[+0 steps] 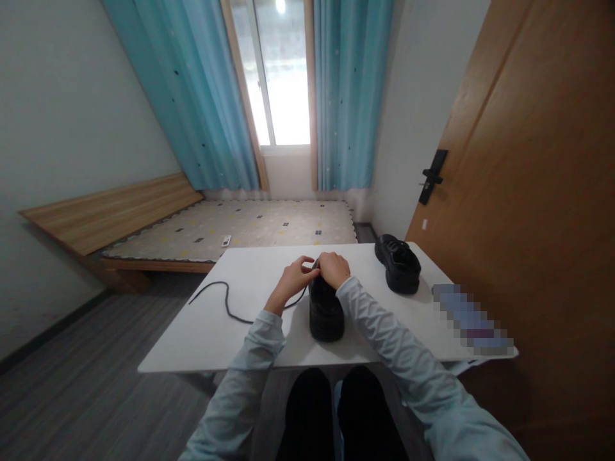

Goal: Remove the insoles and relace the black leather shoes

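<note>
Left hand (294, 276) and right hand (335, 269) over smooth black shoe (327, 320), heel my way, prob for easier reach. Fingers bent, can't tell if clamped. Thin dark cord (227, 301) lies centre-left.

On the white table (192, 346), a black shoe (327, 320) is placed near the front edge, its far end covered by both hands. The left hand (295, 276) is held over the far part of the shoe with thumb and index finger extended, and the right hand (335, 269) is curled over it from the other side. A dark lace (227, 301) is laid in a curve across the table, partly hidden by the left sleeve (264, 333). A second black shoe (401, 266) is set to the right. Behind the table, a small white object (226, 241) is seen on the patterned mattress (269, 221), and blue curtains (343, 96) are hung beside the window (286, 83).
</note>
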Motion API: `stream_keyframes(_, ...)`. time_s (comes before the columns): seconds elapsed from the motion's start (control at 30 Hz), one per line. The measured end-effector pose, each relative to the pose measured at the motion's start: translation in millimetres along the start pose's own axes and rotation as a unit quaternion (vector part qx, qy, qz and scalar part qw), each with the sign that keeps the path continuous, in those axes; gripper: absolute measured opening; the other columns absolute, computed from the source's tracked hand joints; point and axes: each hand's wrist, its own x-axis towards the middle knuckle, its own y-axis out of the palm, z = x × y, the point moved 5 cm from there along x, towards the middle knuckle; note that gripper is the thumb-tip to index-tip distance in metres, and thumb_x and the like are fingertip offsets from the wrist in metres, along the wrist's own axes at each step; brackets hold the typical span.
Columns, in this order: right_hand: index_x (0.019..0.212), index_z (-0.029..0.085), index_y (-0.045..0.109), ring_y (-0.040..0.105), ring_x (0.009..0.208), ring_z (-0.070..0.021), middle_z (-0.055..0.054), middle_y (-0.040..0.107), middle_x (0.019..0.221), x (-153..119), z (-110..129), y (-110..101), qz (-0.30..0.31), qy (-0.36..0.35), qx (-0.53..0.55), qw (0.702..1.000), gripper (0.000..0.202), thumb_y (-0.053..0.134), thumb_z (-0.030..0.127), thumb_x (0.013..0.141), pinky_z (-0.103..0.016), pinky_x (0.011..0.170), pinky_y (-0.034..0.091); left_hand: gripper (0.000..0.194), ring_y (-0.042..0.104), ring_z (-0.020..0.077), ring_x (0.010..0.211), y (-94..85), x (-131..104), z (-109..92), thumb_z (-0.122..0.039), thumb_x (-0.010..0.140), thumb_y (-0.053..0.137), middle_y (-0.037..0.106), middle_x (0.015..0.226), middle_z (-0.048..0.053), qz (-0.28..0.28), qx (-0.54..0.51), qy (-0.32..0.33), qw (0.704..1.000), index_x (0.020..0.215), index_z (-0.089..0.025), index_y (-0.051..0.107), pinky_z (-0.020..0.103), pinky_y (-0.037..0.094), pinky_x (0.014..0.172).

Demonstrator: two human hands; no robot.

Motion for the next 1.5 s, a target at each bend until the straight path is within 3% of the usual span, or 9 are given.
stream_keyframes(0.23,0.099,0.017,0.067,0.066,0.094,-0.0252,-0.012,0.069,0.101,-1.2,0.8,-0.1,-0.001,-0.028,0.002,1.000,0.022,0.049,0.017,0.087,-0.031,0.077,0.049,0.039,0.068,0.0188,0.080,-0.7,0.3,-0.9,-0.030,0.078,0.055,0.073,0.089,0.007,-0.005,0.028,-0.024,0.999,0.115,-0.018,0.058,0.030,0.054,0.075)
stream_keyframes(0.53,0.111,0.014,0.062,0.065,0.098,-0.0269,-0.017,0.065,0.108,1.4,4.1,5.4,0.018,-0.058,-0.029,0.998,0.030,0.041,0.014,0.090,-0.035,0.079,0.049,0.037,0.065,0.0180,0.084,4.4,1.8,2.0,-0.030,0.080,0.052,0.071,0.095,0.008,0.000,0.020,-0.029,0.999,0.114,-0.017,0.058,0.029,0.053,0.074)
stream_keyframes(0.73,0.108,0.013,0.063,0.061,0.104,-0.0275,-0.017,0.064,0.109,1.5,-2.4,1.3,0.011,-0.055,-0.045,0.997,0.028,0.045,0.013,0.088,-0.035,0.082,0.048,0.043,0.065,0.0161,0.081,0.6,2.0,-2.6,-0.024,0.081,0.047,0.071,0.095,0.004,0.017,0.043,0.007,0.999,0.122,-0.021,0.058,0.027,0.051,0.077)
stream_keyframes(0.9,0.100,0.012,0.065,0.060,0.103,-0.0268,-0.017,0.064,0.106,5.9,-17.2,-7.9,-0.001,-0.045,-0.048,0.998,0.022,0.047,0.013,0.087,-0.033,0.080,0.046,0.037,0.065,0.0186,0.091,-4.5,4.3,-12.6,-0.022,0.083,0.045,0.071,0.102,0.005,0.023,0.109,0.039,0.993,0.113,-0.022,0.068,0.028,0.048,0.087)
stream_keyframes(1.03,0.094,0.012,0.064,0.060,0.098,-0.0226,-0.015,0.065,0.104,7.7,-27.9,-9.6,-0.012,-0.057,-0.017,0.998,0.015,0.051,0.017,0.088,-0.028,0.078,0.043,0.032,0.065,0.0183,0.096,-4.7,9.5,-23.1,-0.020,0.080,0.052,0.069,0.111,0.005,-0.001,0.126,0.075,0.989,0.107,-0.021,0.070,0.027,0.047,0.090)
stream_keyframes(1.33,0.092,0.014,0.060,0.058,0.088,-0.0171,-0.010,0.064,0.099,-2.1,-42.2,-14.4,-0.064,-0.044,0.079,0.994,0.011,0.051,0.015,0.088,-0.025,0.075,0.038,0.018,0.067,0.0171,0.085,8.3,25.8,-45.9,-0.023,0.079,0.063,0.074,0.090,0.004,-0.018,0.118,0.119,0.986,0.093,-0.019,0.073,0.024,0.048,0.079)
stream_keyframes(1.5,0.080,0.014,0.058,0.056,0.083,-0.0154,-0.007,0.063,0.087,0.5,-58.6,-14.1,-0.079,-0.025,0.175,0.981,0.007,0.053,0.014,0.085,-0.026,0.075,0.040,0.021,0.066,0.0174,0.077,15.4,32.2,-51.3,-0.031,0.085,0.056,0.074,0.081,0.005,-0.016,0.155,0.119,0.981,0.084,-0.020,0.074,0.024,0.046,0.073)
